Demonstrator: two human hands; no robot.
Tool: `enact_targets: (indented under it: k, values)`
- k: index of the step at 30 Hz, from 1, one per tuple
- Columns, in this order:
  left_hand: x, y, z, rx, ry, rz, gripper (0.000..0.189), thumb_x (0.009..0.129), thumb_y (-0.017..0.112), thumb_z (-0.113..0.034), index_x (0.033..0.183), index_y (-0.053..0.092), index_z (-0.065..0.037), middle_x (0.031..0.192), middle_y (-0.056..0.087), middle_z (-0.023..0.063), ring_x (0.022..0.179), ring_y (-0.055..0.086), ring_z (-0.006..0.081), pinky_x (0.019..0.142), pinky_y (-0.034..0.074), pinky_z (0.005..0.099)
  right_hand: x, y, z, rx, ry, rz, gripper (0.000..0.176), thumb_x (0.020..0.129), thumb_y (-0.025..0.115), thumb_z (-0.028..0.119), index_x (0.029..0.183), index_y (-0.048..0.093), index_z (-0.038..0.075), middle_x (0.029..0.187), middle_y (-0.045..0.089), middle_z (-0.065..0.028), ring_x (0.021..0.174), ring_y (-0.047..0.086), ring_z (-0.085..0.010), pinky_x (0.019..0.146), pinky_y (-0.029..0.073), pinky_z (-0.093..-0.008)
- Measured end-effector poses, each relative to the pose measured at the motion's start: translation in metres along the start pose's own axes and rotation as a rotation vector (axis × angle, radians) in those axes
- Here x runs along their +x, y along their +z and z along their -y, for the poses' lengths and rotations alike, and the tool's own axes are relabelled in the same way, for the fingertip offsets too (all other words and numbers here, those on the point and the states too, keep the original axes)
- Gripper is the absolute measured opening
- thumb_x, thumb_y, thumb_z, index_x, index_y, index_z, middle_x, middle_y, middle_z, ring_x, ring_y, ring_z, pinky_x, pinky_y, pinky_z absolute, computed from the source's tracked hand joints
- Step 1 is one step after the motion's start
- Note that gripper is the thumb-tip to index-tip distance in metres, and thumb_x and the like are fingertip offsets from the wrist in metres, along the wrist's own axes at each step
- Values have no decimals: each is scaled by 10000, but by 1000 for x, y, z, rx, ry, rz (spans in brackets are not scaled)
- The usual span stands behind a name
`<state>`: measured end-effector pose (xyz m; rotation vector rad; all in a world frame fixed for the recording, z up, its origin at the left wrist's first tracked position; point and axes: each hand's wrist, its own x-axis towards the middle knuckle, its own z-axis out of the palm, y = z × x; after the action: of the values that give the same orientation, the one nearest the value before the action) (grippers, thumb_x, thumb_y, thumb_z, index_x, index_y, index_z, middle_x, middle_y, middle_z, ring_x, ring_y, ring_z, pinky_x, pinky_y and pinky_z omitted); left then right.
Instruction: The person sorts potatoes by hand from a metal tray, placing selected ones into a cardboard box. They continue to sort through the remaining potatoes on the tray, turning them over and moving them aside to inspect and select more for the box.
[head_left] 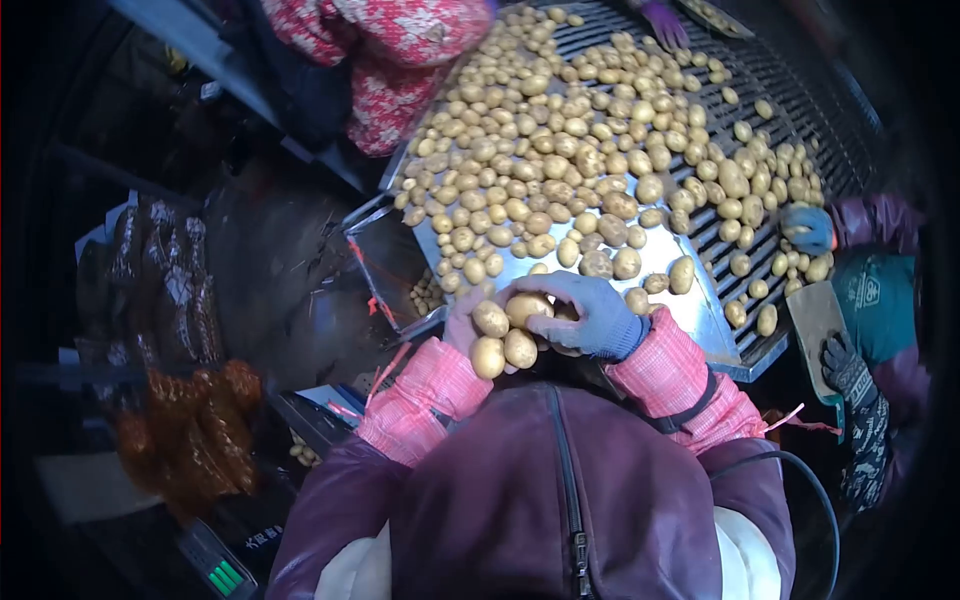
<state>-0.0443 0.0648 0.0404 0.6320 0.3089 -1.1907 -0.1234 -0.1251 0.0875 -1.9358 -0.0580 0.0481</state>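
Note:
Both my hands are close together in front of my chest, at the near edge of the metal sorting table (715,320). My left hand (465,322), in a pale pinkish glove, is curled under several potatoes (490,319); its fingers are mostly behind them. A blue-gloved right hand (598,312) is bent over the potatoes from the other side, its thumb and fingers round one of them. Pink sleeve covers (668,365) are on both forearms. Just beyond my hands, many loose potatoes (560,170) lie on the smooth metal plate and slatted surface.
A person in red floral clothing (415,45) stands at upper left. On the right, another person's blue glove (808,230) touches potatoes, and their dark glove (845,365) holds a scoop (820,320). A purple glove (665,25) shows at the far edge. Filled net bags (205,430) stand left.

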Motion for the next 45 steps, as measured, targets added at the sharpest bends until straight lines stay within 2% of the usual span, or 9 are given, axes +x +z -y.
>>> enact_targets:
  k: [12,18,22,28,33,36,40,41,45]
  values:
    - [-150,-150,-13,-376,336,-69,665,877,501,-669,1110,623,-59,932,675,165,617,653,352,435,502,435,100,196,27,246,118,201,256,953,662,228,1079,636,6,934,660,-46,854,592,-93,774,489,-265]
    - [-242,-203,8,-504,551,-242,694,897,414,-689,1108,619,-61,913,654,152,559,578,309,436,449,379,124,303,79,64,-163,580,362,948,649,282,1156,602,-9,992,600,-174,902,602,-238,808,476,-322]
    - [-308,-234,29,-538,769,-450,652,892,440,-643,1166,585,-69,988,623,167,717,576,317,569,478,395,131,370,122,252,-324,962,561,884,726,361,1311,547,45,1158,539,-107,970,558,-203,831,482,-335]
    - [-380,-271,48,-691,1057,-671,616,885,477,-573,1252,534,-82,1100,578,189,954,574,329,769,522,418,118,408,155,416,-161,1223,609,893,739,298,1411,480,109,1378,460,-71,1091,535,-178,882,516,-358]
    - [-437,-402,126,-721,1289,-505,691,837,553,-564,1354,496,-110,1276,539,198,1206,517,377,956,492,504,128,375,120,217,76,1035,560,885,744,302,1377,523,153,1031,651,-72,796,628,-148,661,518,-297]
    - [-423,-362,90,-916,1078,-1183,863,821,629,-599,1488,353,-124,1519,387,101,1367,416,353,1097,316,648,132,336,91,226,261,866,520,872,749,313,1324,563,136,868,642,-52,604,563,-102,531,462,-285]
    - [-399,-419,71,-577,797,-1462,852,841,609,-624,1505,340,-163,1532,374,76,1374,411,318,1144,285,522,121,277,57,270,313,611,432,903,715,309,1268,579,122,729,586,-4,517,476,-89,478,392,-283]
    - [-378,-389,51,-311,916,-1171,717,916,577,-532,1491,366,-160,1479,451,58,1337,453,266,1135,299,425,121,256,58,214,351,596,421,909,707,316,1263,581,125,729,588,1,527,479,-83,479,389,-276]
    - [-272,-285,-35,291,909,-1209,535,974,576,-353,1407,478,-53,1389,528,130,1275,489,219,1068,372,351,88,179,38,220,417,469,389,946,647,374,1262,587,155,717,561,29,547,489,-56,476,383,-235]
